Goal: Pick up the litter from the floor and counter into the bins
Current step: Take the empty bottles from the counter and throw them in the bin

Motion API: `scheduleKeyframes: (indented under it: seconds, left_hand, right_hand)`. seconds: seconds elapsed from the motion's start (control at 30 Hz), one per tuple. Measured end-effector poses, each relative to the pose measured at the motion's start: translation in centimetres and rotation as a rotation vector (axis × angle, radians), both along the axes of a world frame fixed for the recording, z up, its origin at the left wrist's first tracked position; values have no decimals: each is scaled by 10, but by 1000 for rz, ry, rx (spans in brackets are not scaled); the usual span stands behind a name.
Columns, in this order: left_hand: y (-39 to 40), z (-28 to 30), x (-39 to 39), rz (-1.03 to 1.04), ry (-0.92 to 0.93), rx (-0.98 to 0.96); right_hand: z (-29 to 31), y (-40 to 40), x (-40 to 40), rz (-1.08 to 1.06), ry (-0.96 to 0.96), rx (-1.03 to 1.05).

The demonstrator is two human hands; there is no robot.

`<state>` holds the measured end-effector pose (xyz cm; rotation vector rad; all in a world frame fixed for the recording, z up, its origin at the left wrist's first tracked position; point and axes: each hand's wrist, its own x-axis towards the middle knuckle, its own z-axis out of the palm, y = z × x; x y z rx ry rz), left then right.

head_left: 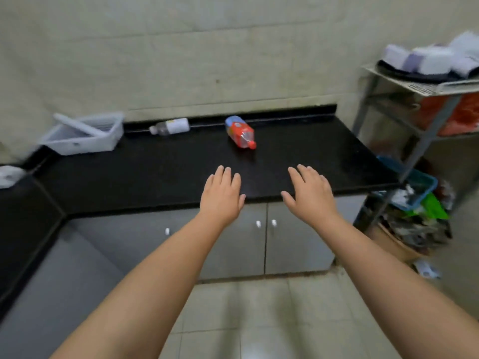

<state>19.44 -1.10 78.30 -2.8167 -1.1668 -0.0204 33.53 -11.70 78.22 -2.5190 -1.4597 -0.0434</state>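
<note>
Both empty, spread flat: left hand (221, 196), right hand (311, 194), short of red bottle (241, 133) on counter (155, 172); probably round, could roll off if nudged

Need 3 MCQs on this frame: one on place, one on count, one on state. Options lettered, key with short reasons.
1. Where does the red-label bottle lie?
A. on the floor
B. on the black counter
C. on the metal shelf

2. How many bottles lie on the counter?
A. two
B. four
C. none

3. What state are the hands in?
A. both gripping bottles
B. one holding a bag
C. both open and empty

Key: 1 B, it rests on the dark top. 2 A, the red-label one plus the white-label bottle. 3 C, left hand and right hand have spread fingers, holding nothing.
</note>
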Motion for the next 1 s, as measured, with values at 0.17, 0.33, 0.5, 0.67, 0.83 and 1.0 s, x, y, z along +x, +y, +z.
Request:
scheduleKeyframes:
  seconds: [0.17, 0.33, 0.5, 0.67, 0.83, 1.0]
  left_hand:
    - [95, 17, -106, 179, -13, 54]
    - [162, 18, -159, 312, -47, 44]
    - [228, 6, -148, 327, -39, 2]
    - [314, -2, -92, 307, -52, 11]
    - [409, -16, -24, 305, -12, -52]
    - [486, -40, 9, 322, 33, -136]
  right_hand:
    - [18, 116, -77, 154, -26, 35]
    - [19, 191, -103, 206, -25, 21]
    - [7, 255, -60, 129, -29, -38]
    - [-16, 327, 16, -75, 56, -126]
    - [-51, 399, 88, -261, 272, -189]
    - [-86, 444, 128, -485, 471, -144]
